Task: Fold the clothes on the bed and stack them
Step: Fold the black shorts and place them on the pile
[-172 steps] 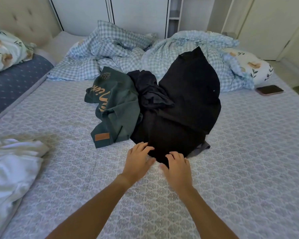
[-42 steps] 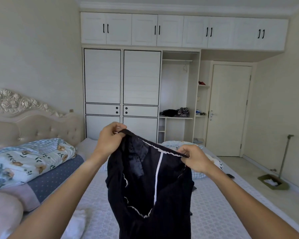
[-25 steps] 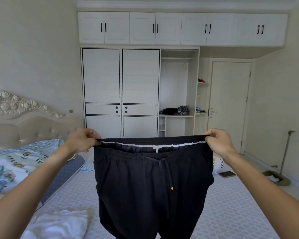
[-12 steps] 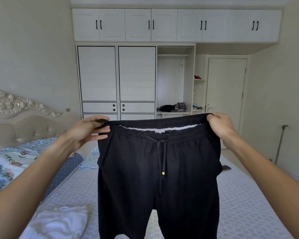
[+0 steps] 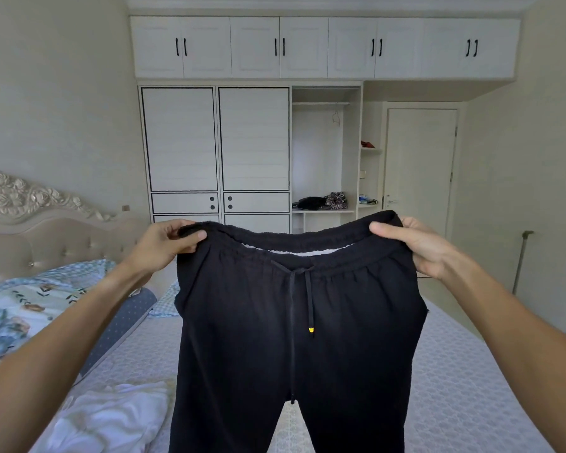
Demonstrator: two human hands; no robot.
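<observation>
Both hands hold black trousers (image 5: pixel 294 322) up by the waistband over the bed (image 5: pixel 455 380): the left hand (image 5: pixel 164 243) pinches one corner in a closed grip, and the right hand (image 5: pixel 415 245) curls round the other. A white cloth (image 5: pixel 108 416) lies crumpled on the bed at lower left, a floral pillow (image 5: pixel 23 305) sits by the headboard (image 5: pixel 46 223), and the wardrobe (image 5: pixel 252 152) and door (image 5: pixel 419 171) stand behind. The hanging trousers hide the middle of the bed, and their legs are cut off by the bottom edge.
</observation>
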